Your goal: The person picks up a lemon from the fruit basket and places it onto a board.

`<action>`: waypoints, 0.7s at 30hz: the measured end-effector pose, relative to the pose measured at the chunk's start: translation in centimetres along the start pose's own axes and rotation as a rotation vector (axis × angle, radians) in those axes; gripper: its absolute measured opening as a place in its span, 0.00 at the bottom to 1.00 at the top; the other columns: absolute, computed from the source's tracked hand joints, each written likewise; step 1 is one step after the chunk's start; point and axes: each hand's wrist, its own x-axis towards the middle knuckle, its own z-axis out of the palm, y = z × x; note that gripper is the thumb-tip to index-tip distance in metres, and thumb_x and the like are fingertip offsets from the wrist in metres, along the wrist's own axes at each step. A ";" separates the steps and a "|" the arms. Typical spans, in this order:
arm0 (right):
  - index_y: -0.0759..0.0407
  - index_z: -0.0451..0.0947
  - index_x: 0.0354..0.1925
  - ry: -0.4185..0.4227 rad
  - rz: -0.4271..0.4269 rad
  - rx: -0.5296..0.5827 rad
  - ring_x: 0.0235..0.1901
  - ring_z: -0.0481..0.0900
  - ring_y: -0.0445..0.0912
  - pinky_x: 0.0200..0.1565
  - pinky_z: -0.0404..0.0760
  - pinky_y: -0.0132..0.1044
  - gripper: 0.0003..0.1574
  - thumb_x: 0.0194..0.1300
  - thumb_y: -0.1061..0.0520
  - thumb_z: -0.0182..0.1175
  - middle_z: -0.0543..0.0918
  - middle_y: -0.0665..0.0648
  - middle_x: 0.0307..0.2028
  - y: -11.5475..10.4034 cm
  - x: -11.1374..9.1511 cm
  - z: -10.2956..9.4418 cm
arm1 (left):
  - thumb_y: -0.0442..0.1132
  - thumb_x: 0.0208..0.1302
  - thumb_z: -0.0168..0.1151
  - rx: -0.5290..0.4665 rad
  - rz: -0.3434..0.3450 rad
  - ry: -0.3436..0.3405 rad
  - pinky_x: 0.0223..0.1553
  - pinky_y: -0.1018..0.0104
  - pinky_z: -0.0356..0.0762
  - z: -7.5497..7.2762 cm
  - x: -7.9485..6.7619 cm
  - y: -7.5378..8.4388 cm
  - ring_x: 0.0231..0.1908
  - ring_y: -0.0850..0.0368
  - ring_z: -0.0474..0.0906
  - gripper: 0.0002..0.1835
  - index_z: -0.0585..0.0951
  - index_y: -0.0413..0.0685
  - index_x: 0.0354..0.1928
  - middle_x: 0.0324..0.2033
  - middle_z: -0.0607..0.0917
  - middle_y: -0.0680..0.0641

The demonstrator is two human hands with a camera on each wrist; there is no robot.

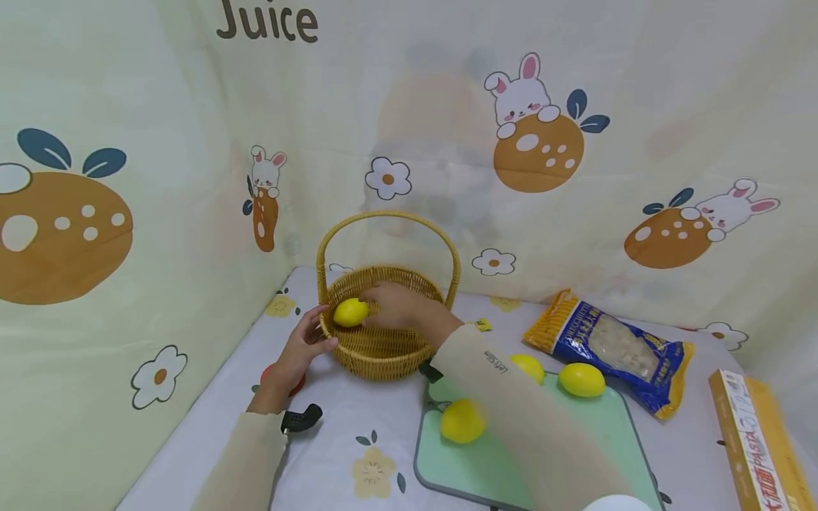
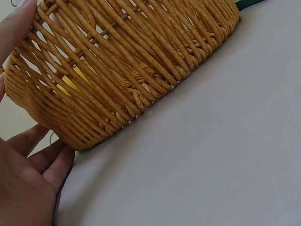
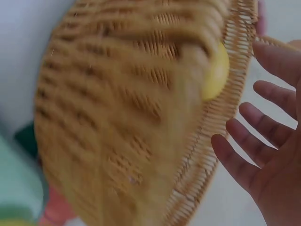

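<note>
A round wicker basket [image 1: 373,365] with a tall arched handle stands on the table against the back wall. My left hand [image 1: 303,351] grips its left side; in the left wrist view the thumb is up at the rim and the fingers [image 2: 59,165] lie along the outer wall low down. One yellow lemon [image 1: 351,312] rests inside the basket, at its left. My right hand [image 1: 396,306] is over the basket, just right of that lemon. The right wrist view shows its fingers [image 3: 242,157] spread and loosely bent, with nothing in them.
On a green cutting board [image 1: 441,465] right of the basket lie several lemons, one lemon [image 1: 463,421] nearest me and another lemon [image 1: 581,380] behind. A blue-and-yellow pasta bag [image 1: 613,348] and a pasta box [image 1: 757,440] lie farther right. Something red [image 1: 297,383] shows beside my left wrist.
</note>
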 end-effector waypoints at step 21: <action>0.45 0.51 0.76 -0.001 0.004 0.031 0.72 0.51 0.52 0.68 0.56 0.50 0.50 0.64 0.42 0.63 0.50 0.55 0.75 -2.1 3.1 3.8 | 0.30 0.64 0.63 -0.019 0.006 -0.023 0.67 0.46 0.54 -0.1 0.0 0.2 0.68 0.38 0.57 0.38 0.58 0.51 0.73 0.71 0.59 0.37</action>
